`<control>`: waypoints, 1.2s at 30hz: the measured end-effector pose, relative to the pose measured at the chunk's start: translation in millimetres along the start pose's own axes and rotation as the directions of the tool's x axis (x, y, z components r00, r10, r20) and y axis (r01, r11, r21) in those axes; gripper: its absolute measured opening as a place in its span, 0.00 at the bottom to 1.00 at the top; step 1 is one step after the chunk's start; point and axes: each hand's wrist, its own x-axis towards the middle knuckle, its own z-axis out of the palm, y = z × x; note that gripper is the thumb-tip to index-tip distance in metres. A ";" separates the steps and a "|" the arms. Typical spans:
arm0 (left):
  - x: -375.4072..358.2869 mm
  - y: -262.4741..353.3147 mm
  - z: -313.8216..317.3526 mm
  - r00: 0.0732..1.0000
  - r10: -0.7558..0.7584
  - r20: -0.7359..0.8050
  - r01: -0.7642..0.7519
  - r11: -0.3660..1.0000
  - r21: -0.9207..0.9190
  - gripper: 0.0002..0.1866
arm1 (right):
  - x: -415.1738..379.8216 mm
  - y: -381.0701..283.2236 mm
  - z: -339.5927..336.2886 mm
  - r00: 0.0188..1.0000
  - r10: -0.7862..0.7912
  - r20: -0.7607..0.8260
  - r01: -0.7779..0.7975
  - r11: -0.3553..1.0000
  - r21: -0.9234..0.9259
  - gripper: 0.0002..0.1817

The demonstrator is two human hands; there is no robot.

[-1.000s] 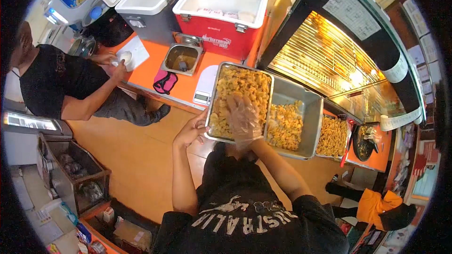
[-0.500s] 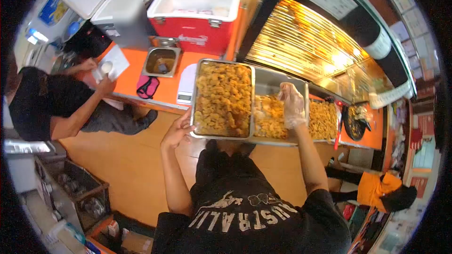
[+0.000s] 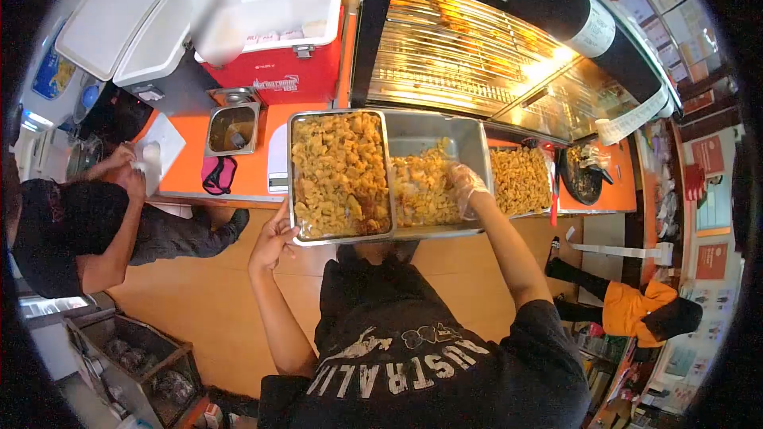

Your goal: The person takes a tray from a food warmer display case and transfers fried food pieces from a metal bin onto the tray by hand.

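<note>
Golden-brown fried pieces [image 3: 421,195] lie in the deep grey metal pan [image 3: 465,137] on the orange surface [image 3: 269,143]. The right hand [image 3: 469,188], in a clear plastic glove, has lowered from above the pan onto them; whether its grip holds any, I cannot tell. The bare left hand [image 3: 274,240] still grips the near-left corner of the full, shallow silver metal tray [image 3: 342,240] alongside.

Near tray [image 3: 339,239] + deep pan [image 3: 467,232]: smooth metal, slight sheen. Food [image 3: 338,171]: rough, matt crust. Red cooler [image 3: 278,79], far left: glossy plastic. Counter [image 3: 274,119]: smooth, semi-gloss. R glove [image 3: 469,191]: thin clear plastic, crinkled. Shirt [image 3: 397,326]: matt black cloth.
</note>
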 end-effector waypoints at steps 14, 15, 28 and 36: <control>-2.0 -12.3 -18.5 0.989 0.123 0.084 -0.126 0.991 0.033 0.43 | 67.5 12.4 40.9 0.985 0.107 -0.137 -0.095 0.991 0.094 0.09; 0.1 -13.7 -13.6 0.996 0.046 0.081 -0.050 0.998 0.049 0.42 | 76.9 18.9 55.5 0.975 0.153 -0.158 -0.120 0.972 0.203 0.10; 8.9 -26.0 -16.7 0.987 0.076 0.144 -0.073 0.997 -0.026 0.40 | 57.6 8.3 56.8 0.996 0.086 0.011 -0.087 0.994 0.066 0.13; 23.2 -50.9 -31.1 0.986 0.145 0.076 -0.149 0.988 0.045 0.42 | 4.1 -2.0 16.2 0.964 0.007 -0.268 0.095 0.926 0.365 0.11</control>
